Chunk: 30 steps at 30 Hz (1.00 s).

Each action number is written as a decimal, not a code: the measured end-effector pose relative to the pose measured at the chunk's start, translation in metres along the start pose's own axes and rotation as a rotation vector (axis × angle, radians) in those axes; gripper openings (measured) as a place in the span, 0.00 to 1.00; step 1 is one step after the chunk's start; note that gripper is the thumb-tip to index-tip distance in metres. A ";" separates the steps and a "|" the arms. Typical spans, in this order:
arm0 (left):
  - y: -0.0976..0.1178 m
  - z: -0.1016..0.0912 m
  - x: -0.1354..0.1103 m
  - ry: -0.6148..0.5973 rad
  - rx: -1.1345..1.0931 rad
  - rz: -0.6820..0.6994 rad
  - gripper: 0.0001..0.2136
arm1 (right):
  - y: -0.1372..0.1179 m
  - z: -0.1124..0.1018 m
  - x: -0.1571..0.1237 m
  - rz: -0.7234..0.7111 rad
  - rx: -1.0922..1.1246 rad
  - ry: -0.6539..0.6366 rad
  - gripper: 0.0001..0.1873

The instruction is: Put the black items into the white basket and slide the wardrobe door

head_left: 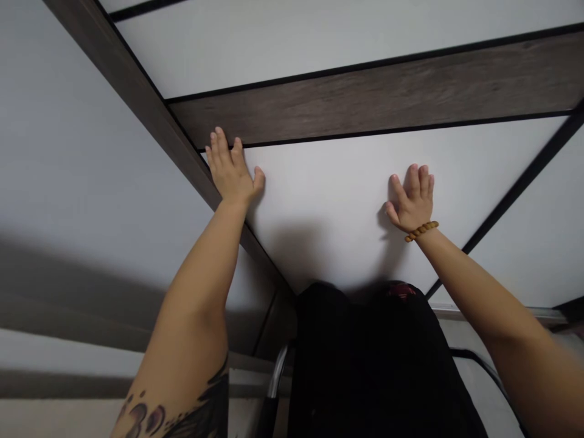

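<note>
The left hand (230, 171) lies open, fingers spread, on the white panel (323, 182), fingertips touching the dark wood-grain rail (365, 100) above; the right hand (410, 201) lies open further below that rail, holding nothing; the panel looks stiff, with no obvious grip except its rail edge

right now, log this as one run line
left hand: flat on white panel, fingertips at dark wood-grain strip | right hand: flat on same panel, beaded bracelet at wrist
</note>
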<state>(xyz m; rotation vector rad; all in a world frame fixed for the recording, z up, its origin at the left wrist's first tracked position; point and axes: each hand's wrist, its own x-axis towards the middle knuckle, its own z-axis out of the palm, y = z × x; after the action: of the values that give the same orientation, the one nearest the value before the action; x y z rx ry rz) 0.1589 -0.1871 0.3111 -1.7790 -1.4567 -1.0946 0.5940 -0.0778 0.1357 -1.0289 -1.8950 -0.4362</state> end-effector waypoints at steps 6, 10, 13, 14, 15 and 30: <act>0.017 -0.008 -0.004 -0.020 0.101 -0.139 0.43 | -0.007 0.003 0.000 -0.048 -0.001 0.039 0.42; 0.030 -0.016 -0.007 -0.104 0.220 -0.235 0.42 | -0.011 0.001 0.000 -0.057 0.006 0.034 0.46; 0.035 -0.017 -0.008 -0.131 0.284 -0.245 0.41 | -0.014 -0.003 -0.001 -0.062 0.018 0.035 0.46; 0.036 -0.017 -0.008 -0.138 0.301 -0.245 0.42 | -0.016 -0.005 -0.001 -0.064 0.023 0.030 0.46; 0.038 -0.018 -0.008 -0.147 0.316 -0.247 0.42 | -0.017 -0.007 -0.001 -0.068 0.030 0.025 0.46; 0.130 -0.051 -0.030 -0.084 0.169 -0.266 0.55 | -0.040 -0.125 0.025 0.111 0.476 0.243 0.59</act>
<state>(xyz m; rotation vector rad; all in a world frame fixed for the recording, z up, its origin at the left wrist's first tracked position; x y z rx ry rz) 0.2719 -0.2741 0.3176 -1.5619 -1.8208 -0.9986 0.6244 -0.1700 0.2268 -0.7210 -1.6071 -0.0337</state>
